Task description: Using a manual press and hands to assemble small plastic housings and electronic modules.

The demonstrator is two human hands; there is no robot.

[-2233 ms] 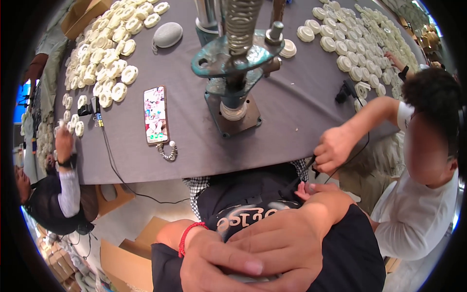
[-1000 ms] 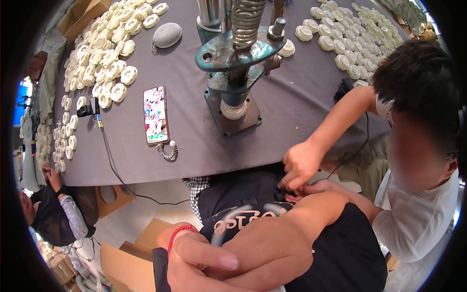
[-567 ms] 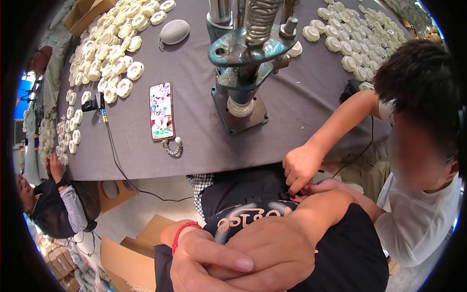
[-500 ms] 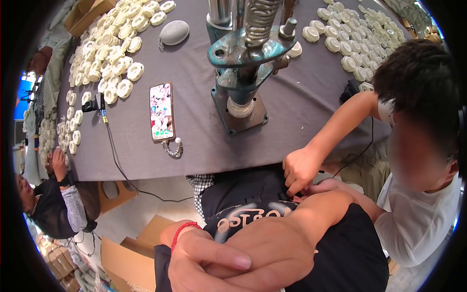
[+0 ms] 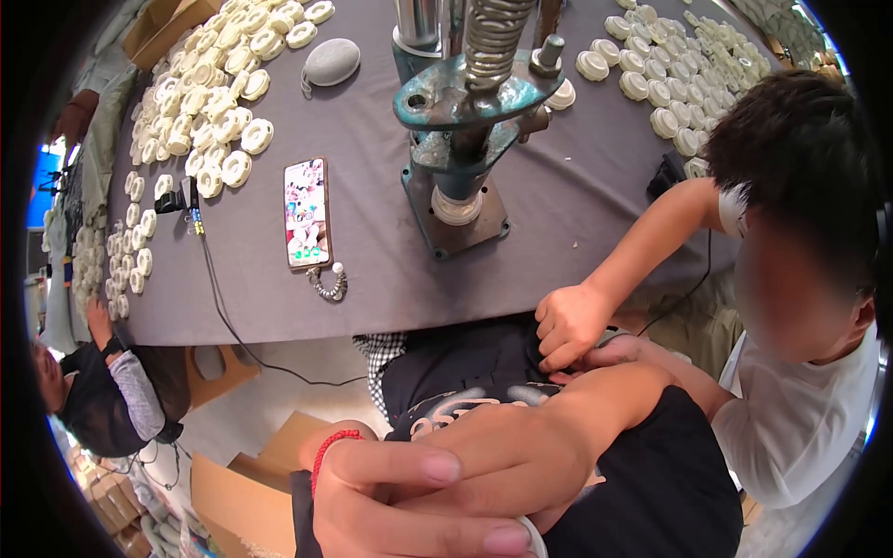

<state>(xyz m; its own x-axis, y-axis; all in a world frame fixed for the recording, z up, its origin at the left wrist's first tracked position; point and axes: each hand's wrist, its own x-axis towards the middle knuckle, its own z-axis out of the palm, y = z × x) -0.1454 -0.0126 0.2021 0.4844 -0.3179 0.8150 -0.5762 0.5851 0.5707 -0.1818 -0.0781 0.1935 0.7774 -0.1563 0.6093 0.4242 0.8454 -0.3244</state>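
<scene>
Both my hands are close to the camera at the bottom middle, one overlapping the other. My left hand (image 5: pixel 391 493), with a red braided bracelet (image 5: pixel 327 458) at its wrist, has its bent fingers lying across my right hand. Beside its lower fingertip shows a white curved edge (image 5: pixel 534 538); the rest of that object is hidden. My right hand (image 5: pixel 507 456) comes across from the black sleeve (image 5: pixel 684 446), its back partly showing and its fingers covered. Just beyond, a co-worker's hand (image 5: pixel 569 325) is closed at the dark cloth in front of me.
A teal lever press (image 5: pixel 470 102) stands on the grey-covered table, a white round part (image 5: pixel 456 206) under it. A phone (image 5: pixel 307 214), a grey oval case (image 5: pixel 332 62) and a cable (image 5: pixel 219 298) lie left. White round parts (image 5: pixel 209 93) are heaped around. A cardboard box (image 5: pixel 237 493) sits below.
My left hand has shifted slightly left, and its lower finger now stretches further right over my right hand. More of the white edge shows. The co-worker at far left has lowered a hand.
</scene>
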